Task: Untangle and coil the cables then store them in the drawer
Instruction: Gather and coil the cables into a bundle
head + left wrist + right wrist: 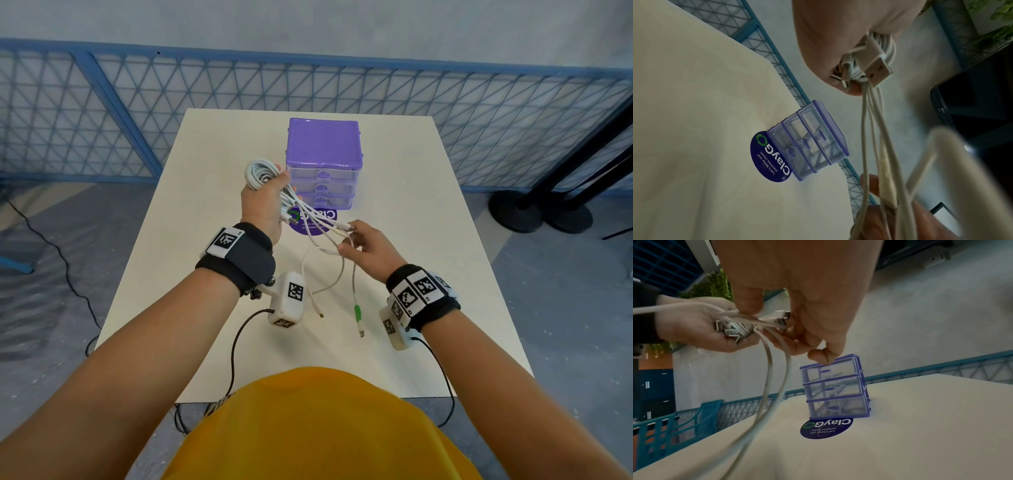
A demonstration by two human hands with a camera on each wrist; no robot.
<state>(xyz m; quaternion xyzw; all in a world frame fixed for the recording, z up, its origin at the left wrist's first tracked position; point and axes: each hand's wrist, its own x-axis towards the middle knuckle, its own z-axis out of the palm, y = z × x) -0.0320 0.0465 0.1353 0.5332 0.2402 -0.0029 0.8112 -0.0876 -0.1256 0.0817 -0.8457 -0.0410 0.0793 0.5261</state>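
Observation:
My left hand (263, 202) is raised above the table and grips a bundle of coiled white cables (260, 173); the left wrist view shows the cable coil (882, 53) and a USB plug (878, 73) sticking out below the fist. Several loose strands (318, 219) run from it down to my right hand (363, 246), which pinches them near two plugs (780, 319). Below that hand hang loose ends, one with a green connector (357, 313). The purple drawer unit (323, 161) with three clear drawers, all shut, stands behind the hands.
A round dark sticker (313, 222) lies on the white table (428, 240) in front of the drawer unit. A blue mesh fence (137, 113) runs behind the table. Black stand bases (537, 212) stand on the floor at the right.

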